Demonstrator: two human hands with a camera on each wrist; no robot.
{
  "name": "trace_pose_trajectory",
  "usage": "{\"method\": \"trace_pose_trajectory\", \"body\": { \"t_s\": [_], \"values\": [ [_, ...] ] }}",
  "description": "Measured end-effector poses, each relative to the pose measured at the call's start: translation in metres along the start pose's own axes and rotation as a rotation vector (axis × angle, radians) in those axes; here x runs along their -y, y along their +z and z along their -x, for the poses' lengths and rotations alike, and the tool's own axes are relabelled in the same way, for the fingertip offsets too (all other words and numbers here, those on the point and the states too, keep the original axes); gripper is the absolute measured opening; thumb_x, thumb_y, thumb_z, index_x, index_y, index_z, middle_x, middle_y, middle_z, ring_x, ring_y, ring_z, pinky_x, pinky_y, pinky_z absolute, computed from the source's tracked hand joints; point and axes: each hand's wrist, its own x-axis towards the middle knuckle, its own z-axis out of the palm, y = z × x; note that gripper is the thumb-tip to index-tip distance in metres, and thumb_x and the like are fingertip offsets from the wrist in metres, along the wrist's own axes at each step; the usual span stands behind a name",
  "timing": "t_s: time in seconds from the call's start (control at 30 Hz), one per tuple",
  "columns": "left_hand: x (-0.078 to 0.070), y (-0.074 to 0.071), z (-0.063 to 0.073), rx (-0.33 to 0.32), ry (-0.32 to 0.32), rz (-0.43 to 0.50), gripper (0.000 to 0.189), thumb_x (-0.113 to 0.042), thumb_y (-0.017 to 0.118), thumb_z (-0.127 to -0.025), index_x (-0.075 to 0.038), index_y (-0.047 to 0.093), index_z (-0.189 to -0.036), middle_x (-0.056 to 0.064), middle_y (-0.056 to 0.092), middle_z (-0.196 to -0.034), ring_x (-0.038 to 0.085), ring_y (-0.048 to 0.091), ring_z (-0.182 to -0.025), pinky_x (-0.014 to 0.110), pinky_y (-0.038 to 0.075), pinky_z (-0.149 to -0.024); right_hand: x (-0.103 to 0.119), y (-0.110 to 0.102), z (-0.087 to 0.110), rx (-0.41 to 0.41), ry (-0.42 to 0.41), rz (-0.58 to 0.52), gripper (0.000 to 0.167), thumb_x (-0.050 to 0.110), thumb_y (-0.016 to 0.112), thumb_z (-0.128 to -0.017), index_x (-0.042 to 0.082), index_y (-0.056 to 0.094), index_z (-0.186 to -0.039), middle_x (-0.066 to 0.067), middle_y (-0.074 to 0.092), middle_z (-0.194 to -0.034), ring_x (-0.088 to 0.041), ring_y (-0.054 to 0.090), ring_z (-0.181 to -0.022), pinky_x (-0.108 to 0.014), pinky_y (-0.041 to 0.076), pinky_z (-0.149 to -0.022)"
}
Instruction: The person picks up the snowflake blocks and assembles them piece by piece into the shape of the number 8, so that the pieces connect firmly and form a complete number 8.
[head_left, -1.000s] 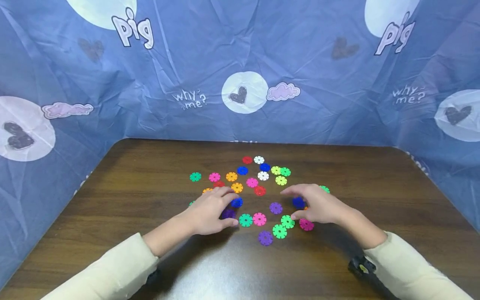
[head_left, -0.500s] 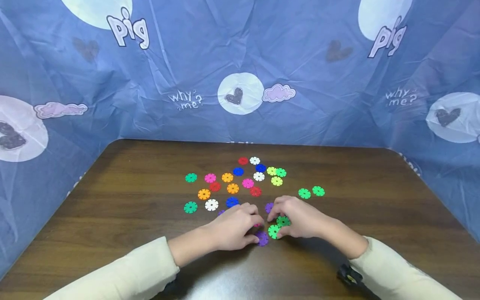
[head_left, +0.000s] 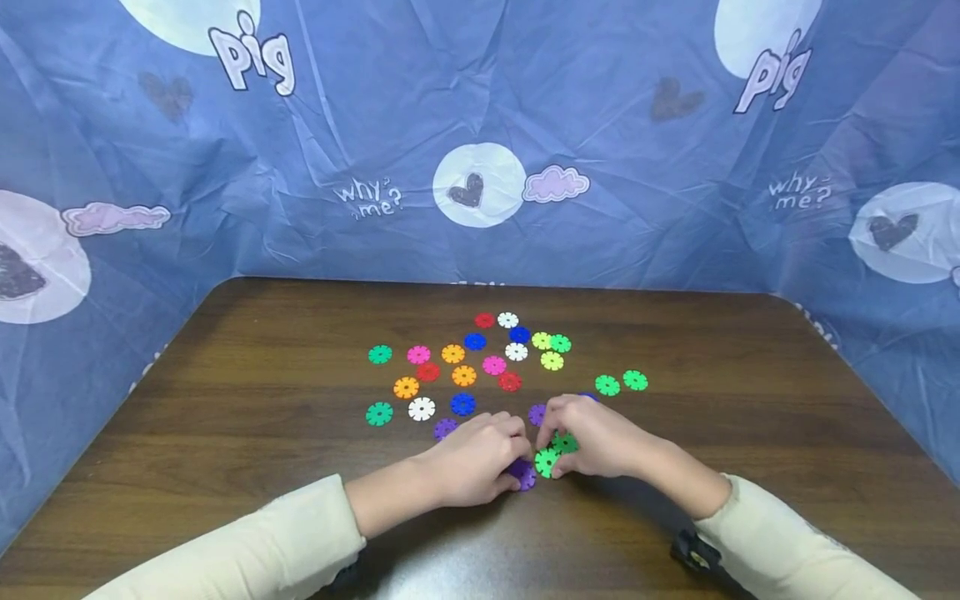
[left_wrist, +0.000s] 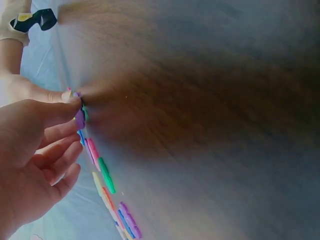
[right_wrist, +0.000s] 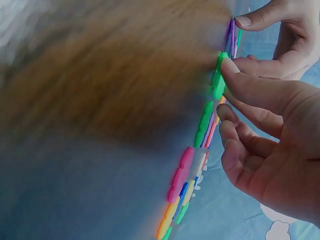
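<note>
My left hand [head_left: 480,458] is low over the table's near middle, with thumb and index finger pinching a purple snowflake disc [head_left: 528,477] by its edges. Close beside it, my right hand [head_left: 600,437] pinches a green snowflake disc [head_left: 547,463]. The right wrist view has the thumb on the near edge of this green disc [right_wrist: 219,75], the other fingers loosely bent. Another green disc [head_left: 567,442] lies partly under the right hand. Just past the right fingertips is a second purple disc [head_left: 536,414]. Discs beneath the left palm are hidden.
Several coloured discs lie flat across the brown wooden table [head_left: 225,417], among them a white disc [head_left: 422,408], a blue disc [head_left: 462,404] and an orange disc [head_left: 406,387]. Two green discs lie to the right, including one green disc [head_left: 635,380]. A blue printed cloth [head_left: 637,233] hangs behind.
Both hands have come together at the near middle. The left moved right onto the purple disc, the right moved left onto the green disc, and their fingers have closed on them.
</note>
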Motion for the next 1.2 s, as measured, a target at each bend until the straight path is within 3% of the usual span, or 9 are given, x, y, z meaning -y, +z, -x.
{"method": "trace_pose_trajectory", "body": {
  "t_s": [0.1,0.23,0.33,0.47,0.6,0.7,0.83,1.0,1.2],
  "values": [
    [0.001,0.001,0.001,-0.015,-0.016,0.033,0.021,-0.025,0.079,-0.078,-0.015,0.068,-0.094,-0.006,0.066,-0.091,0.009,0.059,-0.087,0.022,0.049,-0.08,0.0,0.001,-0.001,-0.011,-0.01,-0.049,0.026,0.012,0.087,-0.067,0.014,0.066,-0.082,0.004,0.064,-0.083,-0.009,0.056,-0.076,-0.019,0.05,-0.068],
    [0.001,0.002,0.005,-0.035,-0.092,0.202,0.018,-0.018,0.079,-0.078,-0.014,0.063,-0.085,-0.006,0.067,-0.079,0.003,0.057,-0.071,0.015,0.047,-0.066,-0.001,0.002,-0.002,-0.007,0.016,-0.138,0.026,0.01,0.086,-0.068,0.015,0.063,-0.077,0.007,0.064,-0.075,-0.002,0.057,-0.071,-0.018,0.051,-0.065],
    [0.003,0.0,0.007,-0.08,-0.2,0.401,0.012,-0.011,0.077,-0.079,-0.01,0.065,-0.082,-0.001,0.07,-0.072,0.001,0.057,-0.063,0.012,0.045,-0.057,-0.002,0.001,-0.003,-0.027,0.053,-0.22,0.018,0.01,0.085,-0.07,0.015,0.068,-0.074,0.008,0.067,-0.069,0.002,0.057,-0.064,-0.017,0.051,-0.06],
    [0.009,-0.007,0.01,-0.129,-0.386,0.717,0.003,-0.004,0.072,-0.083,-0.002,0.07,-0.082,0.009,0.072,-0.07,0.011,0.066,-0.062,0.016,0.047,-0.053,-0.001,-0.004,-0.005,-0.107,0.086,-0.312,0.009,0.013,0.084,-0.071,0.015,0.075,-0.074,0.005,0.073,-0.07,0.002,0.061,-0.061,-0.017,0.053,-0.058],
    [0.017,-0.016,0.013,-0.103,-0.578,1.027,0.011,-0.004,0.066,-0.089,0.005,0.071,-0.091,0.017,0.074,-0.079,0.019,0.071,-0.066,0.024,0.057,-0.06,0.0,-0.007,-0.009,-0.211,0.099,-0.357,0.007,0.014,0.082,-0.074,0.014,0.077,-0.079,0.001,0.076,-0.077,0.001,0.066,-0.065,-0.017,0.056,-0.063],
    [0.02,-0.022,0.015,-0.09,-0.655,1.167,0.016,-0.005,0.065,-0.09,0.008,0.07,-0.098,0.022,0.074,-0.086,0.016,0.072,-0.068,0.032,0.061,-0.07,0.002,-0.007,-0.012,-0.279,0.118,-0.415,0.007,0.013,0.081,-0.076,0.013,0.077,-0.082,-0.002,0.076,-0.08,0.0,0.068,-0.068,-0.019,0.057,-0.064],
    [0.022,-0.029,0.018,-0.087,-0.696,1.241,0.019,-0.006,0.067,-0.088,0.01,0.069,-0.099,0.024,0.073,-0.087,0.012,0.071,-0.065,0.034,0.061,-0.071,0.005,-0.008,-0.016,-0.328,0.123,-0.483,0.008,0.012,0.08,-0.076,0.011,0.077,-0.083,-0.005,0.076,-0.08,-0.002,0.069,-0.067,-0.021,0.058,-0.063],
    [0.024,-0.034,0.021,-0.076,-0.741,1.263,0.02,-0.008,0.068,-0.088,0.008,0.069,-0.1,0.024,0.073,-0.089,0.011,0.07,-0.065,0.034,0.061,-0.074,0.009,-0.009,-0.018,-0.338,0.115,-0.529,0.007,0.011,0.08,-0.077,0.01,0.077,-0.084,-0.006,0.076,-0.081,-0.004,0.07,-0.068,-0.022,0.058,-0.064],
    [0.025,-0.036,0.021,-0.074,-0.798,1.311,0.02,-0.011,0.068,-0.088,0.005,0.069,-0.1,0.016,0.075,-0.083,0.011,0.07,-0.066,0.028,0.06,-0.072,0.01,-0.008,-0.02,-0.355,0.119,-0.538,0.007,0.011,0.08,-0.076,0.009,0.077,-0.082,-0.007,0.076,-0.08,-0.004,0.07,-0.069,-0.021,0.058,-0.065]
  ]
}}
